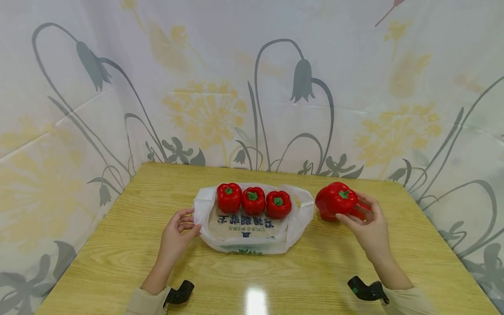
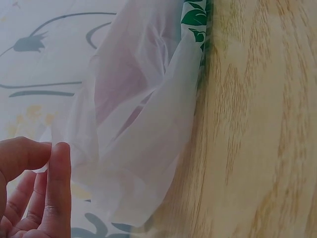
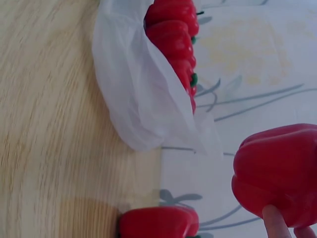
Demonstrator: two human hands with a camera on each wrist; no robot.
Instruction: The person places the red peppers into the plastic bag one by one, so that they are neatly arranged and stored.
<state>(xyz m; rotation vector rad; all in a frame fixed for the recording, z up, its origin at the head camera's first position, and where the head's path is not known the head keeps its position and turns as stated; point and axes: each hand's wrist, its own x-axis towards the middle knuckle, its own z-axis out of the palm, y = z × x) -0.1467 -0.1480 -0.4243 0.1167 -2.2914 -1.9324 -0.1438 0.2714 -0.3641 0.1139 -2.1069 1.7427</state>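
A white plastic bag [image 1: 252, 246] with blue and green print lies spread open in the middle of the table. Three red bell peppers [image 1: 253, 202] with green stems stand in a row inside its far part. My left hand [image 1: 178, 232] pinches the bag's left edge between thumb and forefinger, close up in the left wrist view. To the right of the bag, my right hand [image 1: 367, 221] grips another red bell pepper [image 3: 277, 173], its stem facing me. More red shows behind it, and the right wrist view has a pepper [image 3: 156, 221] lower down at the table.
The wooden table [image 1: 130, 236] ends at a flower-printed cloth [image 1: 220, 87] hanging behind it. More cloth hangs at both sides. A black wrist mount [image 1: 180, 292] sits on each sleeve.
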